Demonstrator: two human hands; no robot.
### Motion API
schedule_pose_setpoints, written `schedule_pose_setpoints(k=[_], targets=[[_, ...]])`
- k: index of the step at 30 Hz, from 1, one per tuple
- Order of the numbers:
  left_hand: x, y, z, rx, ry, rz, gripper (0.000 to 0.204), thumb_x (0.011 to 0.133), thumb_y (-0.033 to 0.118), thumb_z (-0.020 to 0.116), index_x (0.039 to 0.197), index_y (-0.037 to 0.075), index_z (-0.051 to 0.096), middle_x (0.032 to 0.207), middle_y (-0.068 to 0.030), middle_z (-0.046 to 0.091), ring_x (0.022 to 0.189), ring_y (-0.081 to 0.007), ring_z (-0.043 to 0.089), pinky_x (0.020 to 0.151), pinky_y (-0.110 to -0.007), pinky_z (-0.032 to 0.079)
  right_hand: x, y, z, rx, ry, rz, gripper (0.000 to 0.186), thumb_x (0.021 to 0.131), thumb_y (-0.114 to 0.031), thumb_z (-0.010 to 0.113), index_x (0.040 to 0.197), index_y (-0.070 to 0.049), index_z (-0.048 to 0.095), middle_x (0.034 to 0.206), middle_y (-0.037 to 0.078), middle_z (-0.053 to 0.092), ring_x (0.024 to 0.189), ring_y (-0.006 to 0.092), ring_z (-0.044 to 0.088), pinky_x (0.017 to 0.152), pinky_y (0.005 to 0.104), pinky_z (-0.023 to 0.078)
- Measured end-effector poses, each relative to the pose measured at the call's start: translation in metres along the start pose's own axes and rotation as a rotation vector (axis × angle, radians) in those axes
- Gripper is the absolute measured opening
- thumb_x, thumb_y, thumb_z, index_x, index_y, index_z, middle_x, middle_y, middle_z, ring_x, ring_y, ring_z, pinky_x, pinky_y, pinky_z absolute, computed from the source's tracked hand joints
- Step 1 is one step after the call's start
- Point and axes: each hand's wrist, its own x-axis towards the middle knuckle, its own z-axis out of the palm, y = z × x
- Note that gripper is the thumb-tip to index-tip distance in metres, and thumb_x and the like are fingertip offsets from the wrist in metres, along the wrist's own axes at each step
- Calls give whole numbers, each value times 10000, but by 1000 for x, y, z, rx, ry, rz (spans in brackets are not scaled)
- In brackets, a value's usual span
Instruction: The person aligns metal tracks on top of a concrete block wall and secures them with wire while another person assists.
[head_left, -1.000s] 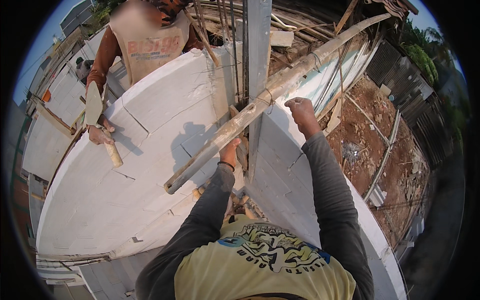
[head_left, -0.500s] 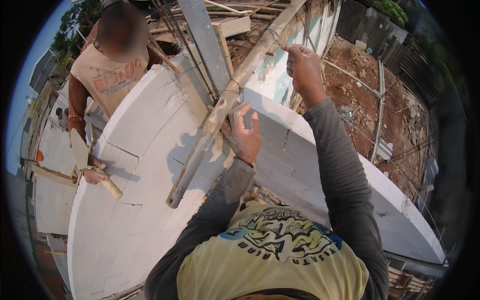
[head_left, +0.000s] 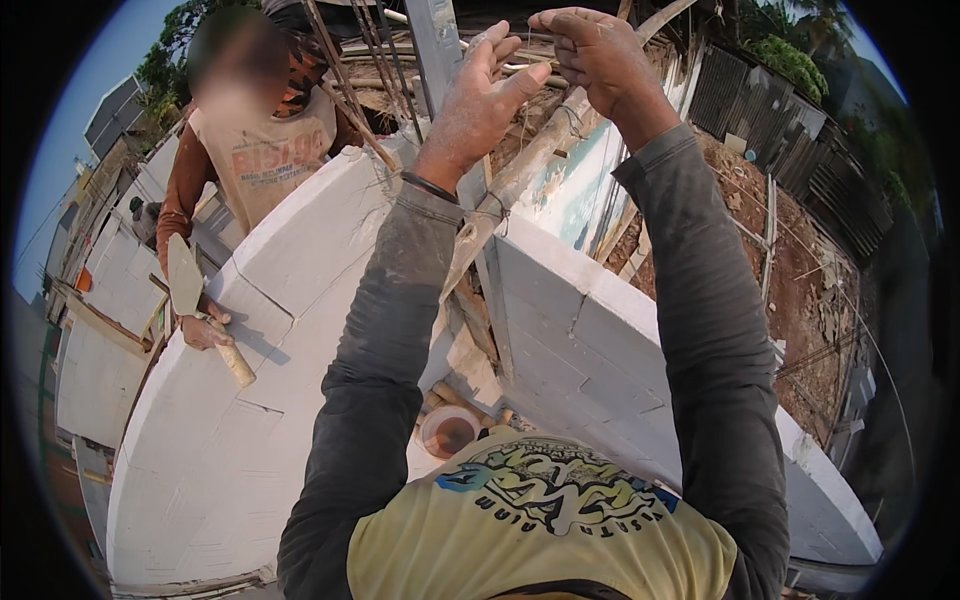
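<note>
My left hand (head_left: pixel 478 112) is raised beside the upper bamboo pole (head_left: pixel 530 165), fingers loosely bent and apart, thumb out, with nothing visible held in it. Just right of it, my right hand (head_left: pixel 605 75) is closed in a pinch on a thin wire (head_left: pixel 530 28), which is small and only partly visible. Both hands are in front of an upright metal post (head_left: pixel 432 55) and some rebar. The pole slants past the corner of two white block walls (head_left: pixel 580 300), with wire ties (head_left: pixel 492 210) around it.
A co-worker (head_left: pixel 260 175) behind the left wall (head_left: pixel 250 440) holds a trowel (head_left: pixel 185 280). A round bucket (head_left: pixel 450 435) sits low in the corner. Another person (head_left: pixel 142 220) is farther left. Rubble ground (head_left: pixel 810 330) and corrugated sheets (head_left: pixel 730 100) lie to the right.
My left hand has left the pole and risen to beside my right hand. The right hand has also moved higher, fingers still pinched. The camera's view has shifted, moving the walls and pole in frame.
</note>
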Motion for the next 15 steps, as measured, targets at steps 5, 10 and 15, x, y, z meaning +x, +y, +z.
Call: schedule_pose_setpoints(k=[5, 10, 15], targets=[[14, 18, -3, -438, -273, -286, 399, 949, 251, 606, 1206, -49, 550, 861, -48, 616, 776, -119, 608, 758, -280, 522, 27, -55, 5, -90, 40, -103, 61, 831, -108, 638, 872, -65, 652, 674, -20, 538, 576, 111, 485, 497, 259, 373], [5, 33, -28, -811, -206, -334, 366, 991, 178, 526, 1246, -82, 482, 729, 7, 475, 571, -63, 448, 545, -227, 445, 33, -27, -2, -867, -54, -243, 56, 810, -134, 671, 855, -102, 678, 697, -23, 588, 621, 139, 550, 508, 290, 387], [-1, 36, -111, -846, -85, -391, 430, 1014, 147, 471, 1344, -105, 357, 736, -14, 418, 551, -61, 374, 480, -194, 422, 70, -2, -1, -1939, -214, -284, 55, 789, -160, 705, 839, -138, 705, 720, -25, 639, 666, 167, 614, 518, 320, 402]])
